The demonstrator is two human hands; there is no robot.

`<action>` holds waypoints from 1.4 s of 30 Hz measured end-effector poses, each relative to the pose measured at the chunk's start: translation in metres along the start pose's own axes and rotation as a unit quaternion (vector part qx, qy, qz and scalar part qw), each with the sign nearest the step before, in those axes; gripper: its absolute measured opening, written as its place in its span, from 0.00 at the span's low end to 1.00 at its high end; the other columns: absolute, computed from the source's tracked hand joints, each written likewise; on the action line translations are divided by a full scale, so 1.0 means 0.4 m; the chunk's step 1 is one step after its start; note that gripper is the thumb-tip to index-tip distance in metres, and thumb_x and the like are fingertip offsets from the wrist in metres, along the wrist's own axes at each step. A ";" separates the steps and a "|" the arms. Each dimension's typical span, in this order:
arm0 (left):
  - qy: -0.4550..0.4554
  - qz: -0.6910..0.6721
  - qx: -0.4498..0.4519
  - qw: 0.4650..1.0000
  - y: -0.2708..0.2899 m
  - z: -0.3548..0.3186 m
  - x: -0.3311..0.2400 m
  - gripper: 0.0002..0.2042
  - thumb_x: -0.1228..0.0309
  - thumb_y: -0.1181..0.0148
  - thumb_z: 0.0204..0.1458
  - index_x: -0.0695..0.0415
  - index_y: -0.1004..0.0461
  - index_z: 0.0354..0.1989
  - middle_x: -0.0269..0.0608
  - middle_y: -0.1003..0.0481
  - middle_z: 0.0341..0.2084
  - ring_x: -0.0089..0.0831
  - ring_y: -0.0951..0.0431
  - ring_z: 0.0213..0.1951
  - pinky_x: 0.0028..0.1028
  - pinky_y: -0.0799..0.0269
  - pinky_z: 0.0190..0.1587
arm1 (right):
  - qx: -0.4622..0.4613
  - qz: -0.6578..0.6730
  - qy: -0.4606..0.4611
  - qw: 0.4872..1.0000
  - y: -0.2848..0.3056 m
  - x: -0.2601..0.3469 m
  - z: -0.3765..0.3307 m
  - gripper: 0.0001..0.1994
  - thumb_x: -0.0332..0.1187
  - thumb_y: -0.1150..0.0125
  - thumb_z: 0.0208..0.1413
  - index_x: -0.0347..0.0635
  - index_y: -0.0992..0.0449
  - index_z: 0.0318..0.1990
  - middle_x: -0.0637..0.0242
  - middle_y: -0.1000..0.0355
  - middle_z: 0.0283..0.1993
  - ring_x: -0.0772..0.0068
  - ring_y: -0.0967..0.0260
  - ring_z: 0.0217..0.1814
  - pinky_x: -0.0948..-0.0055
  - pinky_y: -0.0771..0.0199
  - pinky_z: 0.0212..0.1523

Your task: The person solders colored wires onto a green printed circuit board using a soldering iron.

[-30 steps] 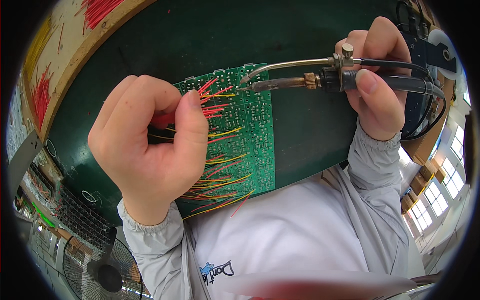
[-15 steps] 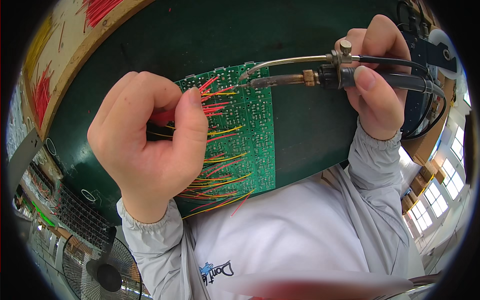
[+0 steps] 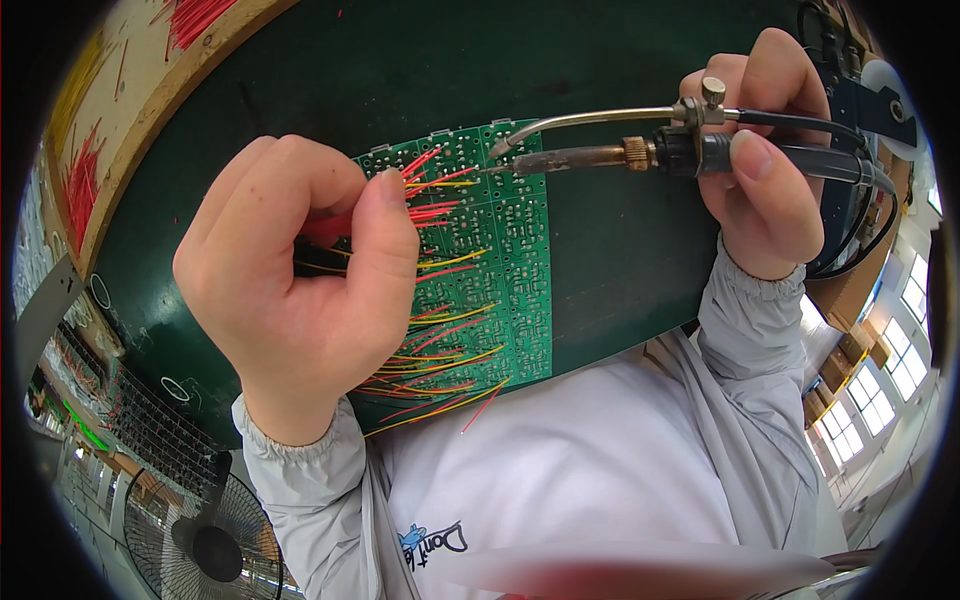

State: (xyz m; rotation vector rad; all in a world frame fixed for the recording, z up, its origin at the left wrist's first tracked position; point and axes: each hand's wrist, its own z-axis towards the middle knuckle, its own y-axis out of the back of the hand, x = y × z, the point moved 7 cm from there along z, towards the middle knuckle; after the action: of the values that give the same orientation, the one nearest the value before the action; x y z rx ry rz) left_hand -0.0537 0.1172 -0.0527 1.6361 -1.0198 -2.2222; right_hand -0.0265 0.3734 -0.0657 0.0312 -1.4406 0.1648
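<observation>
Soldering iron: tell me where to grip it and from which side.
Grip the soldering iron on its dark handle behind the brass collar, coming from the right, as the right hand does. The bare metal tip points left at the circuit board, likely hot.

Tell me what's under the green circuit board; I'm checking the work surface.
A dark green mat lies under the green circuit board, showing around its edges. The part directly beneath the board, and behind the left hand, is covered.

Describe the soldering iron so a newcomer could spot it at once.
Start at the dark green work mat, then the green circuit board bristling with red and yellow wires. At the board's top edge, the right hand holds the soldering iron: dark tip, brass collar, black handle, curved metal tube above it.
</observation>
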 end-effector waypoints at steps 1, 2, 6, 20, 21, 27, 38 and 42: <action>0.000 0.000 0.001 1.000 0.000 0.000 -0.001 0.09 0.78 0.35 0.56 0.61 0.30 0.27 0.30 0.33 0.21 0.16 0.36 0.24 0.19 0.42 0.26 | 0.000 0.000 0.000 1.000 0.000 0.002 0.000 0.14 0.34 0.37 0.53 0.46 0.40 0.33 0.69 0.38 0.29 0.82 0.48 0.26 0.80 0.46 0.28; -0.001 0.005 0.001 1.000 0.001 0.001 -0.002 0.09 0.78 0.35 0.56 0.61 0.30 0.27 0.29 0.33 0.21 0.16 0.36 0.24 0.19 0.42 0.26 | -0.010 0.020 -0.015 1.000 0.003 0.000 0.000 0.13 0.33 0.38 0.53 0.46 0.40 0.33 0.69 0.37 0.30 0.82 0.48 0.26 0.80 0.46 0.29; -0.001 0.007 -0.001 1.000 0.001 0.001 -0.004 0.09 0.78 0.35 0.55 0.61 0.30 0.26 0.29 0.33 0.21 0.16 0.37 0.23 0.19 0.43 0.26 | -0.010 0.046 -0.030 0.998 0.012 -0.005 -0.003 0.13 0.33 0.39 0.53 0.46 0.40 0.33 0.67 0.36 0.32 0.82 0.47 0.26 0.80 0.44 0.29; -0.034 0.059 -0.063 0.996 0.049 -0.001 -0.037 0.08 0.75 0.34 0.58 0.61 0.27 0.28 0.27 0.31 0.22 0.15 0.37 0.25 0.18 0.43 0.28 | -0.088 0.154 0.020 0.984 -0.020 0.016 0.014 0.13 0.27 0.37 0.48 0.45 0.40 0.31 0.66 0.36 0.21 0.78 0.43 0.22 0.78 0.42 0.25; -0.017 0.041 -0.070 0.997 0.055 -0.002 -0.034 0.09 0.74 0.34 0.58 0.61 0.27 0.29 0.27 0.31 0.22 0.15 0.37 0.25 0.18 0.43 0.28 | -0.073 0.146 -0.002 0.987 -0.021 0.013 0.017 0.12 0.27 0.38 0.49 0.45 0.39 0.31 0.66 0.35 0.21 0.78 0.42 0.23 0.77 0.41 0.26; -0.059 0.055 -0.052 0.995 0.032 0.000 -0.040 0.09 0.75 0.33 0.58 0.62 0.27 0.28 0.27 0.32 0.21 0.14 0.37 0.24 0.17 0.42 0.28 | -0.067 0.139 0.011 0.988 -0.024 0.010 0.007 0.14 0.29 0.33 0.49 0.45 0.38 0.32 0.67 0.35 0.21 0.78 0.42 0.21 0.78 0.41 0.25; -0.059 0.055 -0.024 0.996 0.013 0.006 -0.036 0.08 0.78 0.34 0.56 0.63 0.28 0.27 0.29 0.31 0.20 0.16 0.34 0.24 0.18 0.38 0.28 | -0.059 0.135 0.009 0.989 -0.033 0.011 0.018 0.16 0.30 0.31 0.49 0.45 0.38 0.31 0.67 0.34 0.21 0.79 0.41 0.21 0.79 0.41 0.24; -0.056 0.050 -0.023 0.997 0.014 0.005 -0.029 0.08 0.78 0.34 0.56 0.63 0.28 0.27 0.29 0.31 0.20 0.16 0.34 0.24 0.18 0.38 0.28 | -0.067 0.113 0.009 0.991 -0.025 -0.001 0.013 0.17 0.30 0.30 0.49 0.45 0.38 0.31 0.67 0.34 0.21 0.79 0.41 0.20 0.79 0.39 0.24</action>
State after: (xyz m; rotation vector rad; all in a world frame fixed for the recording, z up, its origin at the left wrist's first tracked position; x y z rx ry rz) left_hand -0.0526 0.1201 -0.0398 1.4245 -1.0454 -2.2744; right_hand -0.0304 0.3627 -0.0645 -0.2440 -1.4316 0.2532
